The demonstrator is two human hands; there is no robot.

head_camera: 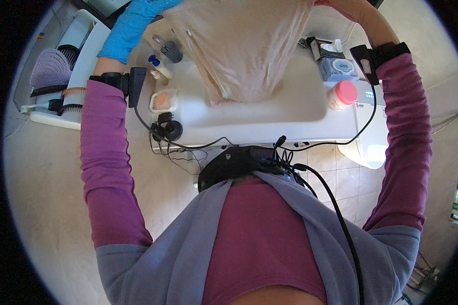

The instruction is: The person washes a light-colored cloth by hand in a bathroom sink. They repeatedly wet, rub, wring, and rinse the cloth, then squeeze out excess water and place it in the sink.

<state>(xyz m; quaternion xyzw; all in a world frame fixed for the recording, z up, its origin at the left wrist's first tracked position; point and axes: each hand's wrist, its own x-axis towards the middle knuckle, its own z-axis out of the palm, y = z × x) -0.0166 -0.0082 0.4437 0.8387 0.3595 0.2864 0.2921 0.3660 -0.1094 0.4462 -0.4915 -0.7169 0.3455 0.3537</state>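
A beige cloth or garment [244,45] hangs between my hands, its lower end over the white washbasin [305,95]. My left hand [137,23], in a blue disposable glove, is at the cloth's upper left corner; its fingertips are cut off by the top edge of the picture. My right hand [339,5], bare, reaches the cloth's upper right corner, with its fingers mostly out of view. A small pale tag or pull [189,33] shows near the cloth's left edge. The fingers' hold cannot be made out fully.
Left of the basin are a grey cup [171,52], a bottle with a blue cap [161,68] and a soap dish [163,101]. Right of it stand a pink-lidded jar [343,95] and a wipes pack [337,69]. A shelf [57,118] holds brushes and combs. Black cables [210,145] cross the basin's front.
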